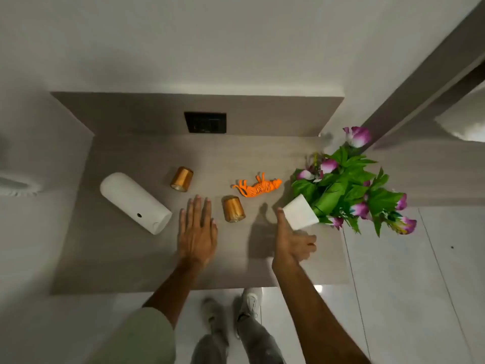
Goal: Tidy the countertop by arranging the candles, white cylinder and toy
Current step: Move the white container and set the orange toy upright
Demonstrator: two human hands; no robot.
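A grey wood-grain countertop (131,258) is set against a plain white wall (210,43). A dark socket plate (205,122) is mounted on its raised back panel (118,114). Glossy white floor tiles (406,285) are seen beyond its right edge.

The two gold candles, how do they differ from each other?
The far gold candle sits toward the back, nearer the white cylinder; the near gold candle sits closer to the front edge, right beside the left hand. The orange toy tiger lies nearer the near candle. Both look alike: short, shiny gold cylinders.
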